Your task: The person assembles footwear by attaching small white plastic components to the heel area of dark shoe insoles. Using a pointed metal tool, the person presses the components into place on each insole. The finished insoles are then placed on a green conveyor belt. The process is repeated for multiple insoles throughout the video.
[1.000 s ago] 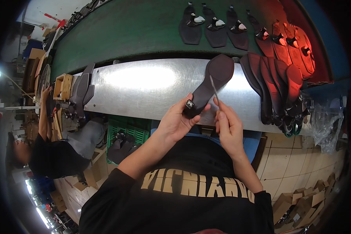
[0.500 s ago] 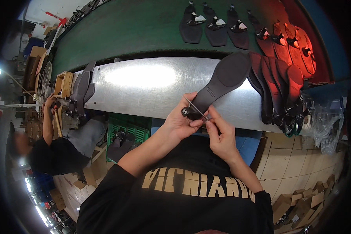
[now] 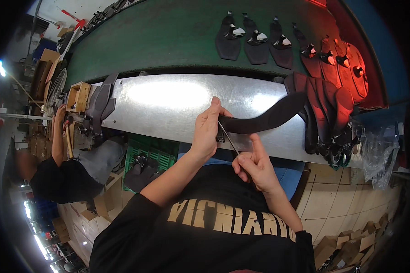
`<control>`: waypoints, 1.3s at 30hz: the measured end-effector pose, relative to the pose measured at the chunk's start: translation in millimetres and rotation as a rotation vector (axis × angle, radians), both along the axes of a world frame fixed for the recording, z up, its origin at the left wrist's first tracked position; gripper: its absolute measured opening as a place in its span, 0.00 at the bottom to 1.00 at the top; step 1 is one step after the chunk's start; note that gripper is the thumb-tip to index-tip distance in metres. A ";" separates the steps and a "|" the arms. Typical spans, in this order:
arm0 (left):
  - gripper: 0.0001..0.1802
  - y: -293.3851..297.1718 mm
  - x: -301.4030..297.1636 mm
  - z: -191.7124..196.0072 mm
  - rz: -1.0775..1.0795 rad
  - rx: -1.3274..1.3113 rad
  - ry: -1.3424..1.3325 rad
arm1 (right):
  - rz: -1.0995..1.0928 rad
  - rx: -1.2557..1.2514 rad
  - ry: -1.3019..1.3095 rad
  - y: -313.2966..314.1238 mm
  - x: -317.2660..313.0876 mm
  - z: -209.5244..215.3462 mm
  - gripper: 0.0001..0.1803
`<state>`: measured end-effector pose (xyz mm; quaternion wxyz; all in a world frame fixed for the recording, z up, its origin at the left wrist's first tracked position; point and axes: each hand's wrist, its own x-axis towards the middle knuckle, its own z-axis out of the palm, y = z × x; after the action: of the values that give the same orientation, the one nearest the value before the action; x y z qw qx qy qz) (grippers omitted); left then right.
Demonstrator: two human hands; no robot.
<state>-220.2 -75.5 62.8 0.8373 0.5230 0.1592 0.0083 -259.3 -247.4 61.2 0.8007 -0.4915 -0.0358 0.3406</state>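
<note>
My left hand (image 3: 207, 133) is closed around the heel-strap end of a black sandal (image 3: 268, 120). The sandal is tilted nearly edge-on, its forefoot pointing right and away above the metal tabletop. My right hand (image 3: 257, 167) is closed on the near end of a thin metal rod (image 3: 230, 139). The rod's far end reaches the sandal beside my left fingers; its tip is partly hidden there. Just right of the sandal lies an overlapping pile of black sandals (image 3: 312, 109), lit red in part.
Beyond the metal tabletop (image 3: 168, 91) runs a green belt (image 3: 150, 43) bearing several sandals with shiny ornaments (image 3: 255, 43). A green crate (image 3: 164, 152) holds dark pieces below the table's left part. At far left, a person (image 3: 61, 175) works near a wooden box (image 3: 79, 96).
The sandal has turned from sole-up to nearly edge-on, its forefoot swinging lower and right. My right hand has moved slightly down, away from the sandal, keeping the rod.
</note>
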 end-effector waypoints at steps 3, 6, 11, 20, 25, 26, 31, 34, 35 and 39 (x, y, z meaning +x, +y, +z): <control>0.24 -1.2 0.3 4.3 -0.012 -0.001 0.069 | -0.042 0.008 0.075 7.0 -4.2 -2.7 0.33; 0.24 -2.5 0.5 3.5 0.017 -0.038 0.177 | -0.070 0.013 0.093 10.7 -5.4 -2.5 0.26; 0.24 -3.2 -0.4 0.1 0.033 -0.065 0.053 | -0.097 0.222 0.270 2.6 3.5 7.0 0.17; 0.33 -2.5 1.3 2.1 0.021 -0.092 0.032 | -0.265 -0.566 -0.821 3.9 3.5 1.5 0.09; 0.33 -1.8 1.7 1.9 0.028 -0.121 0.104 | -0.215 -0.650 -1.034 8.3 -2.7 12.4 0.07; 0.33 -1.8 4.0 4.2 0.052 -0.115 0.162 | -0.157 -0.659 -1.083 7.5 -5.5 14.8 0.06; 0.31 5.2 7.0 0.3 -0.004 -0.366 0.208 | -0.298 -0.644 -0.900 6.5 -4.1 14.9 0.09; 0.26 -2.9 2.3 8.1 -0.083 -0.459 0.269 | -0.339 -0.656 -0.825 5.0 7.7 26.4 0.13; 0.25 -6.0 2.9 6.0 -0.071 -0.461 0.307 | -0.364 -0.670 -0.805 6.8 11.0 28.3 0.14; 0.29 -7.6 0.3 7.4 -0.183 -0.450 0.321 | -0.352 -0.756 -1.033 9.9 19.6 23.0 0.17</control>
<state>-219.9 -83.1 70.2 0.8936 0.3309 0.2397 -0.1858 -239.7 -237.6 84.2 0.4968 -0.8372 -0.2120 -0.0857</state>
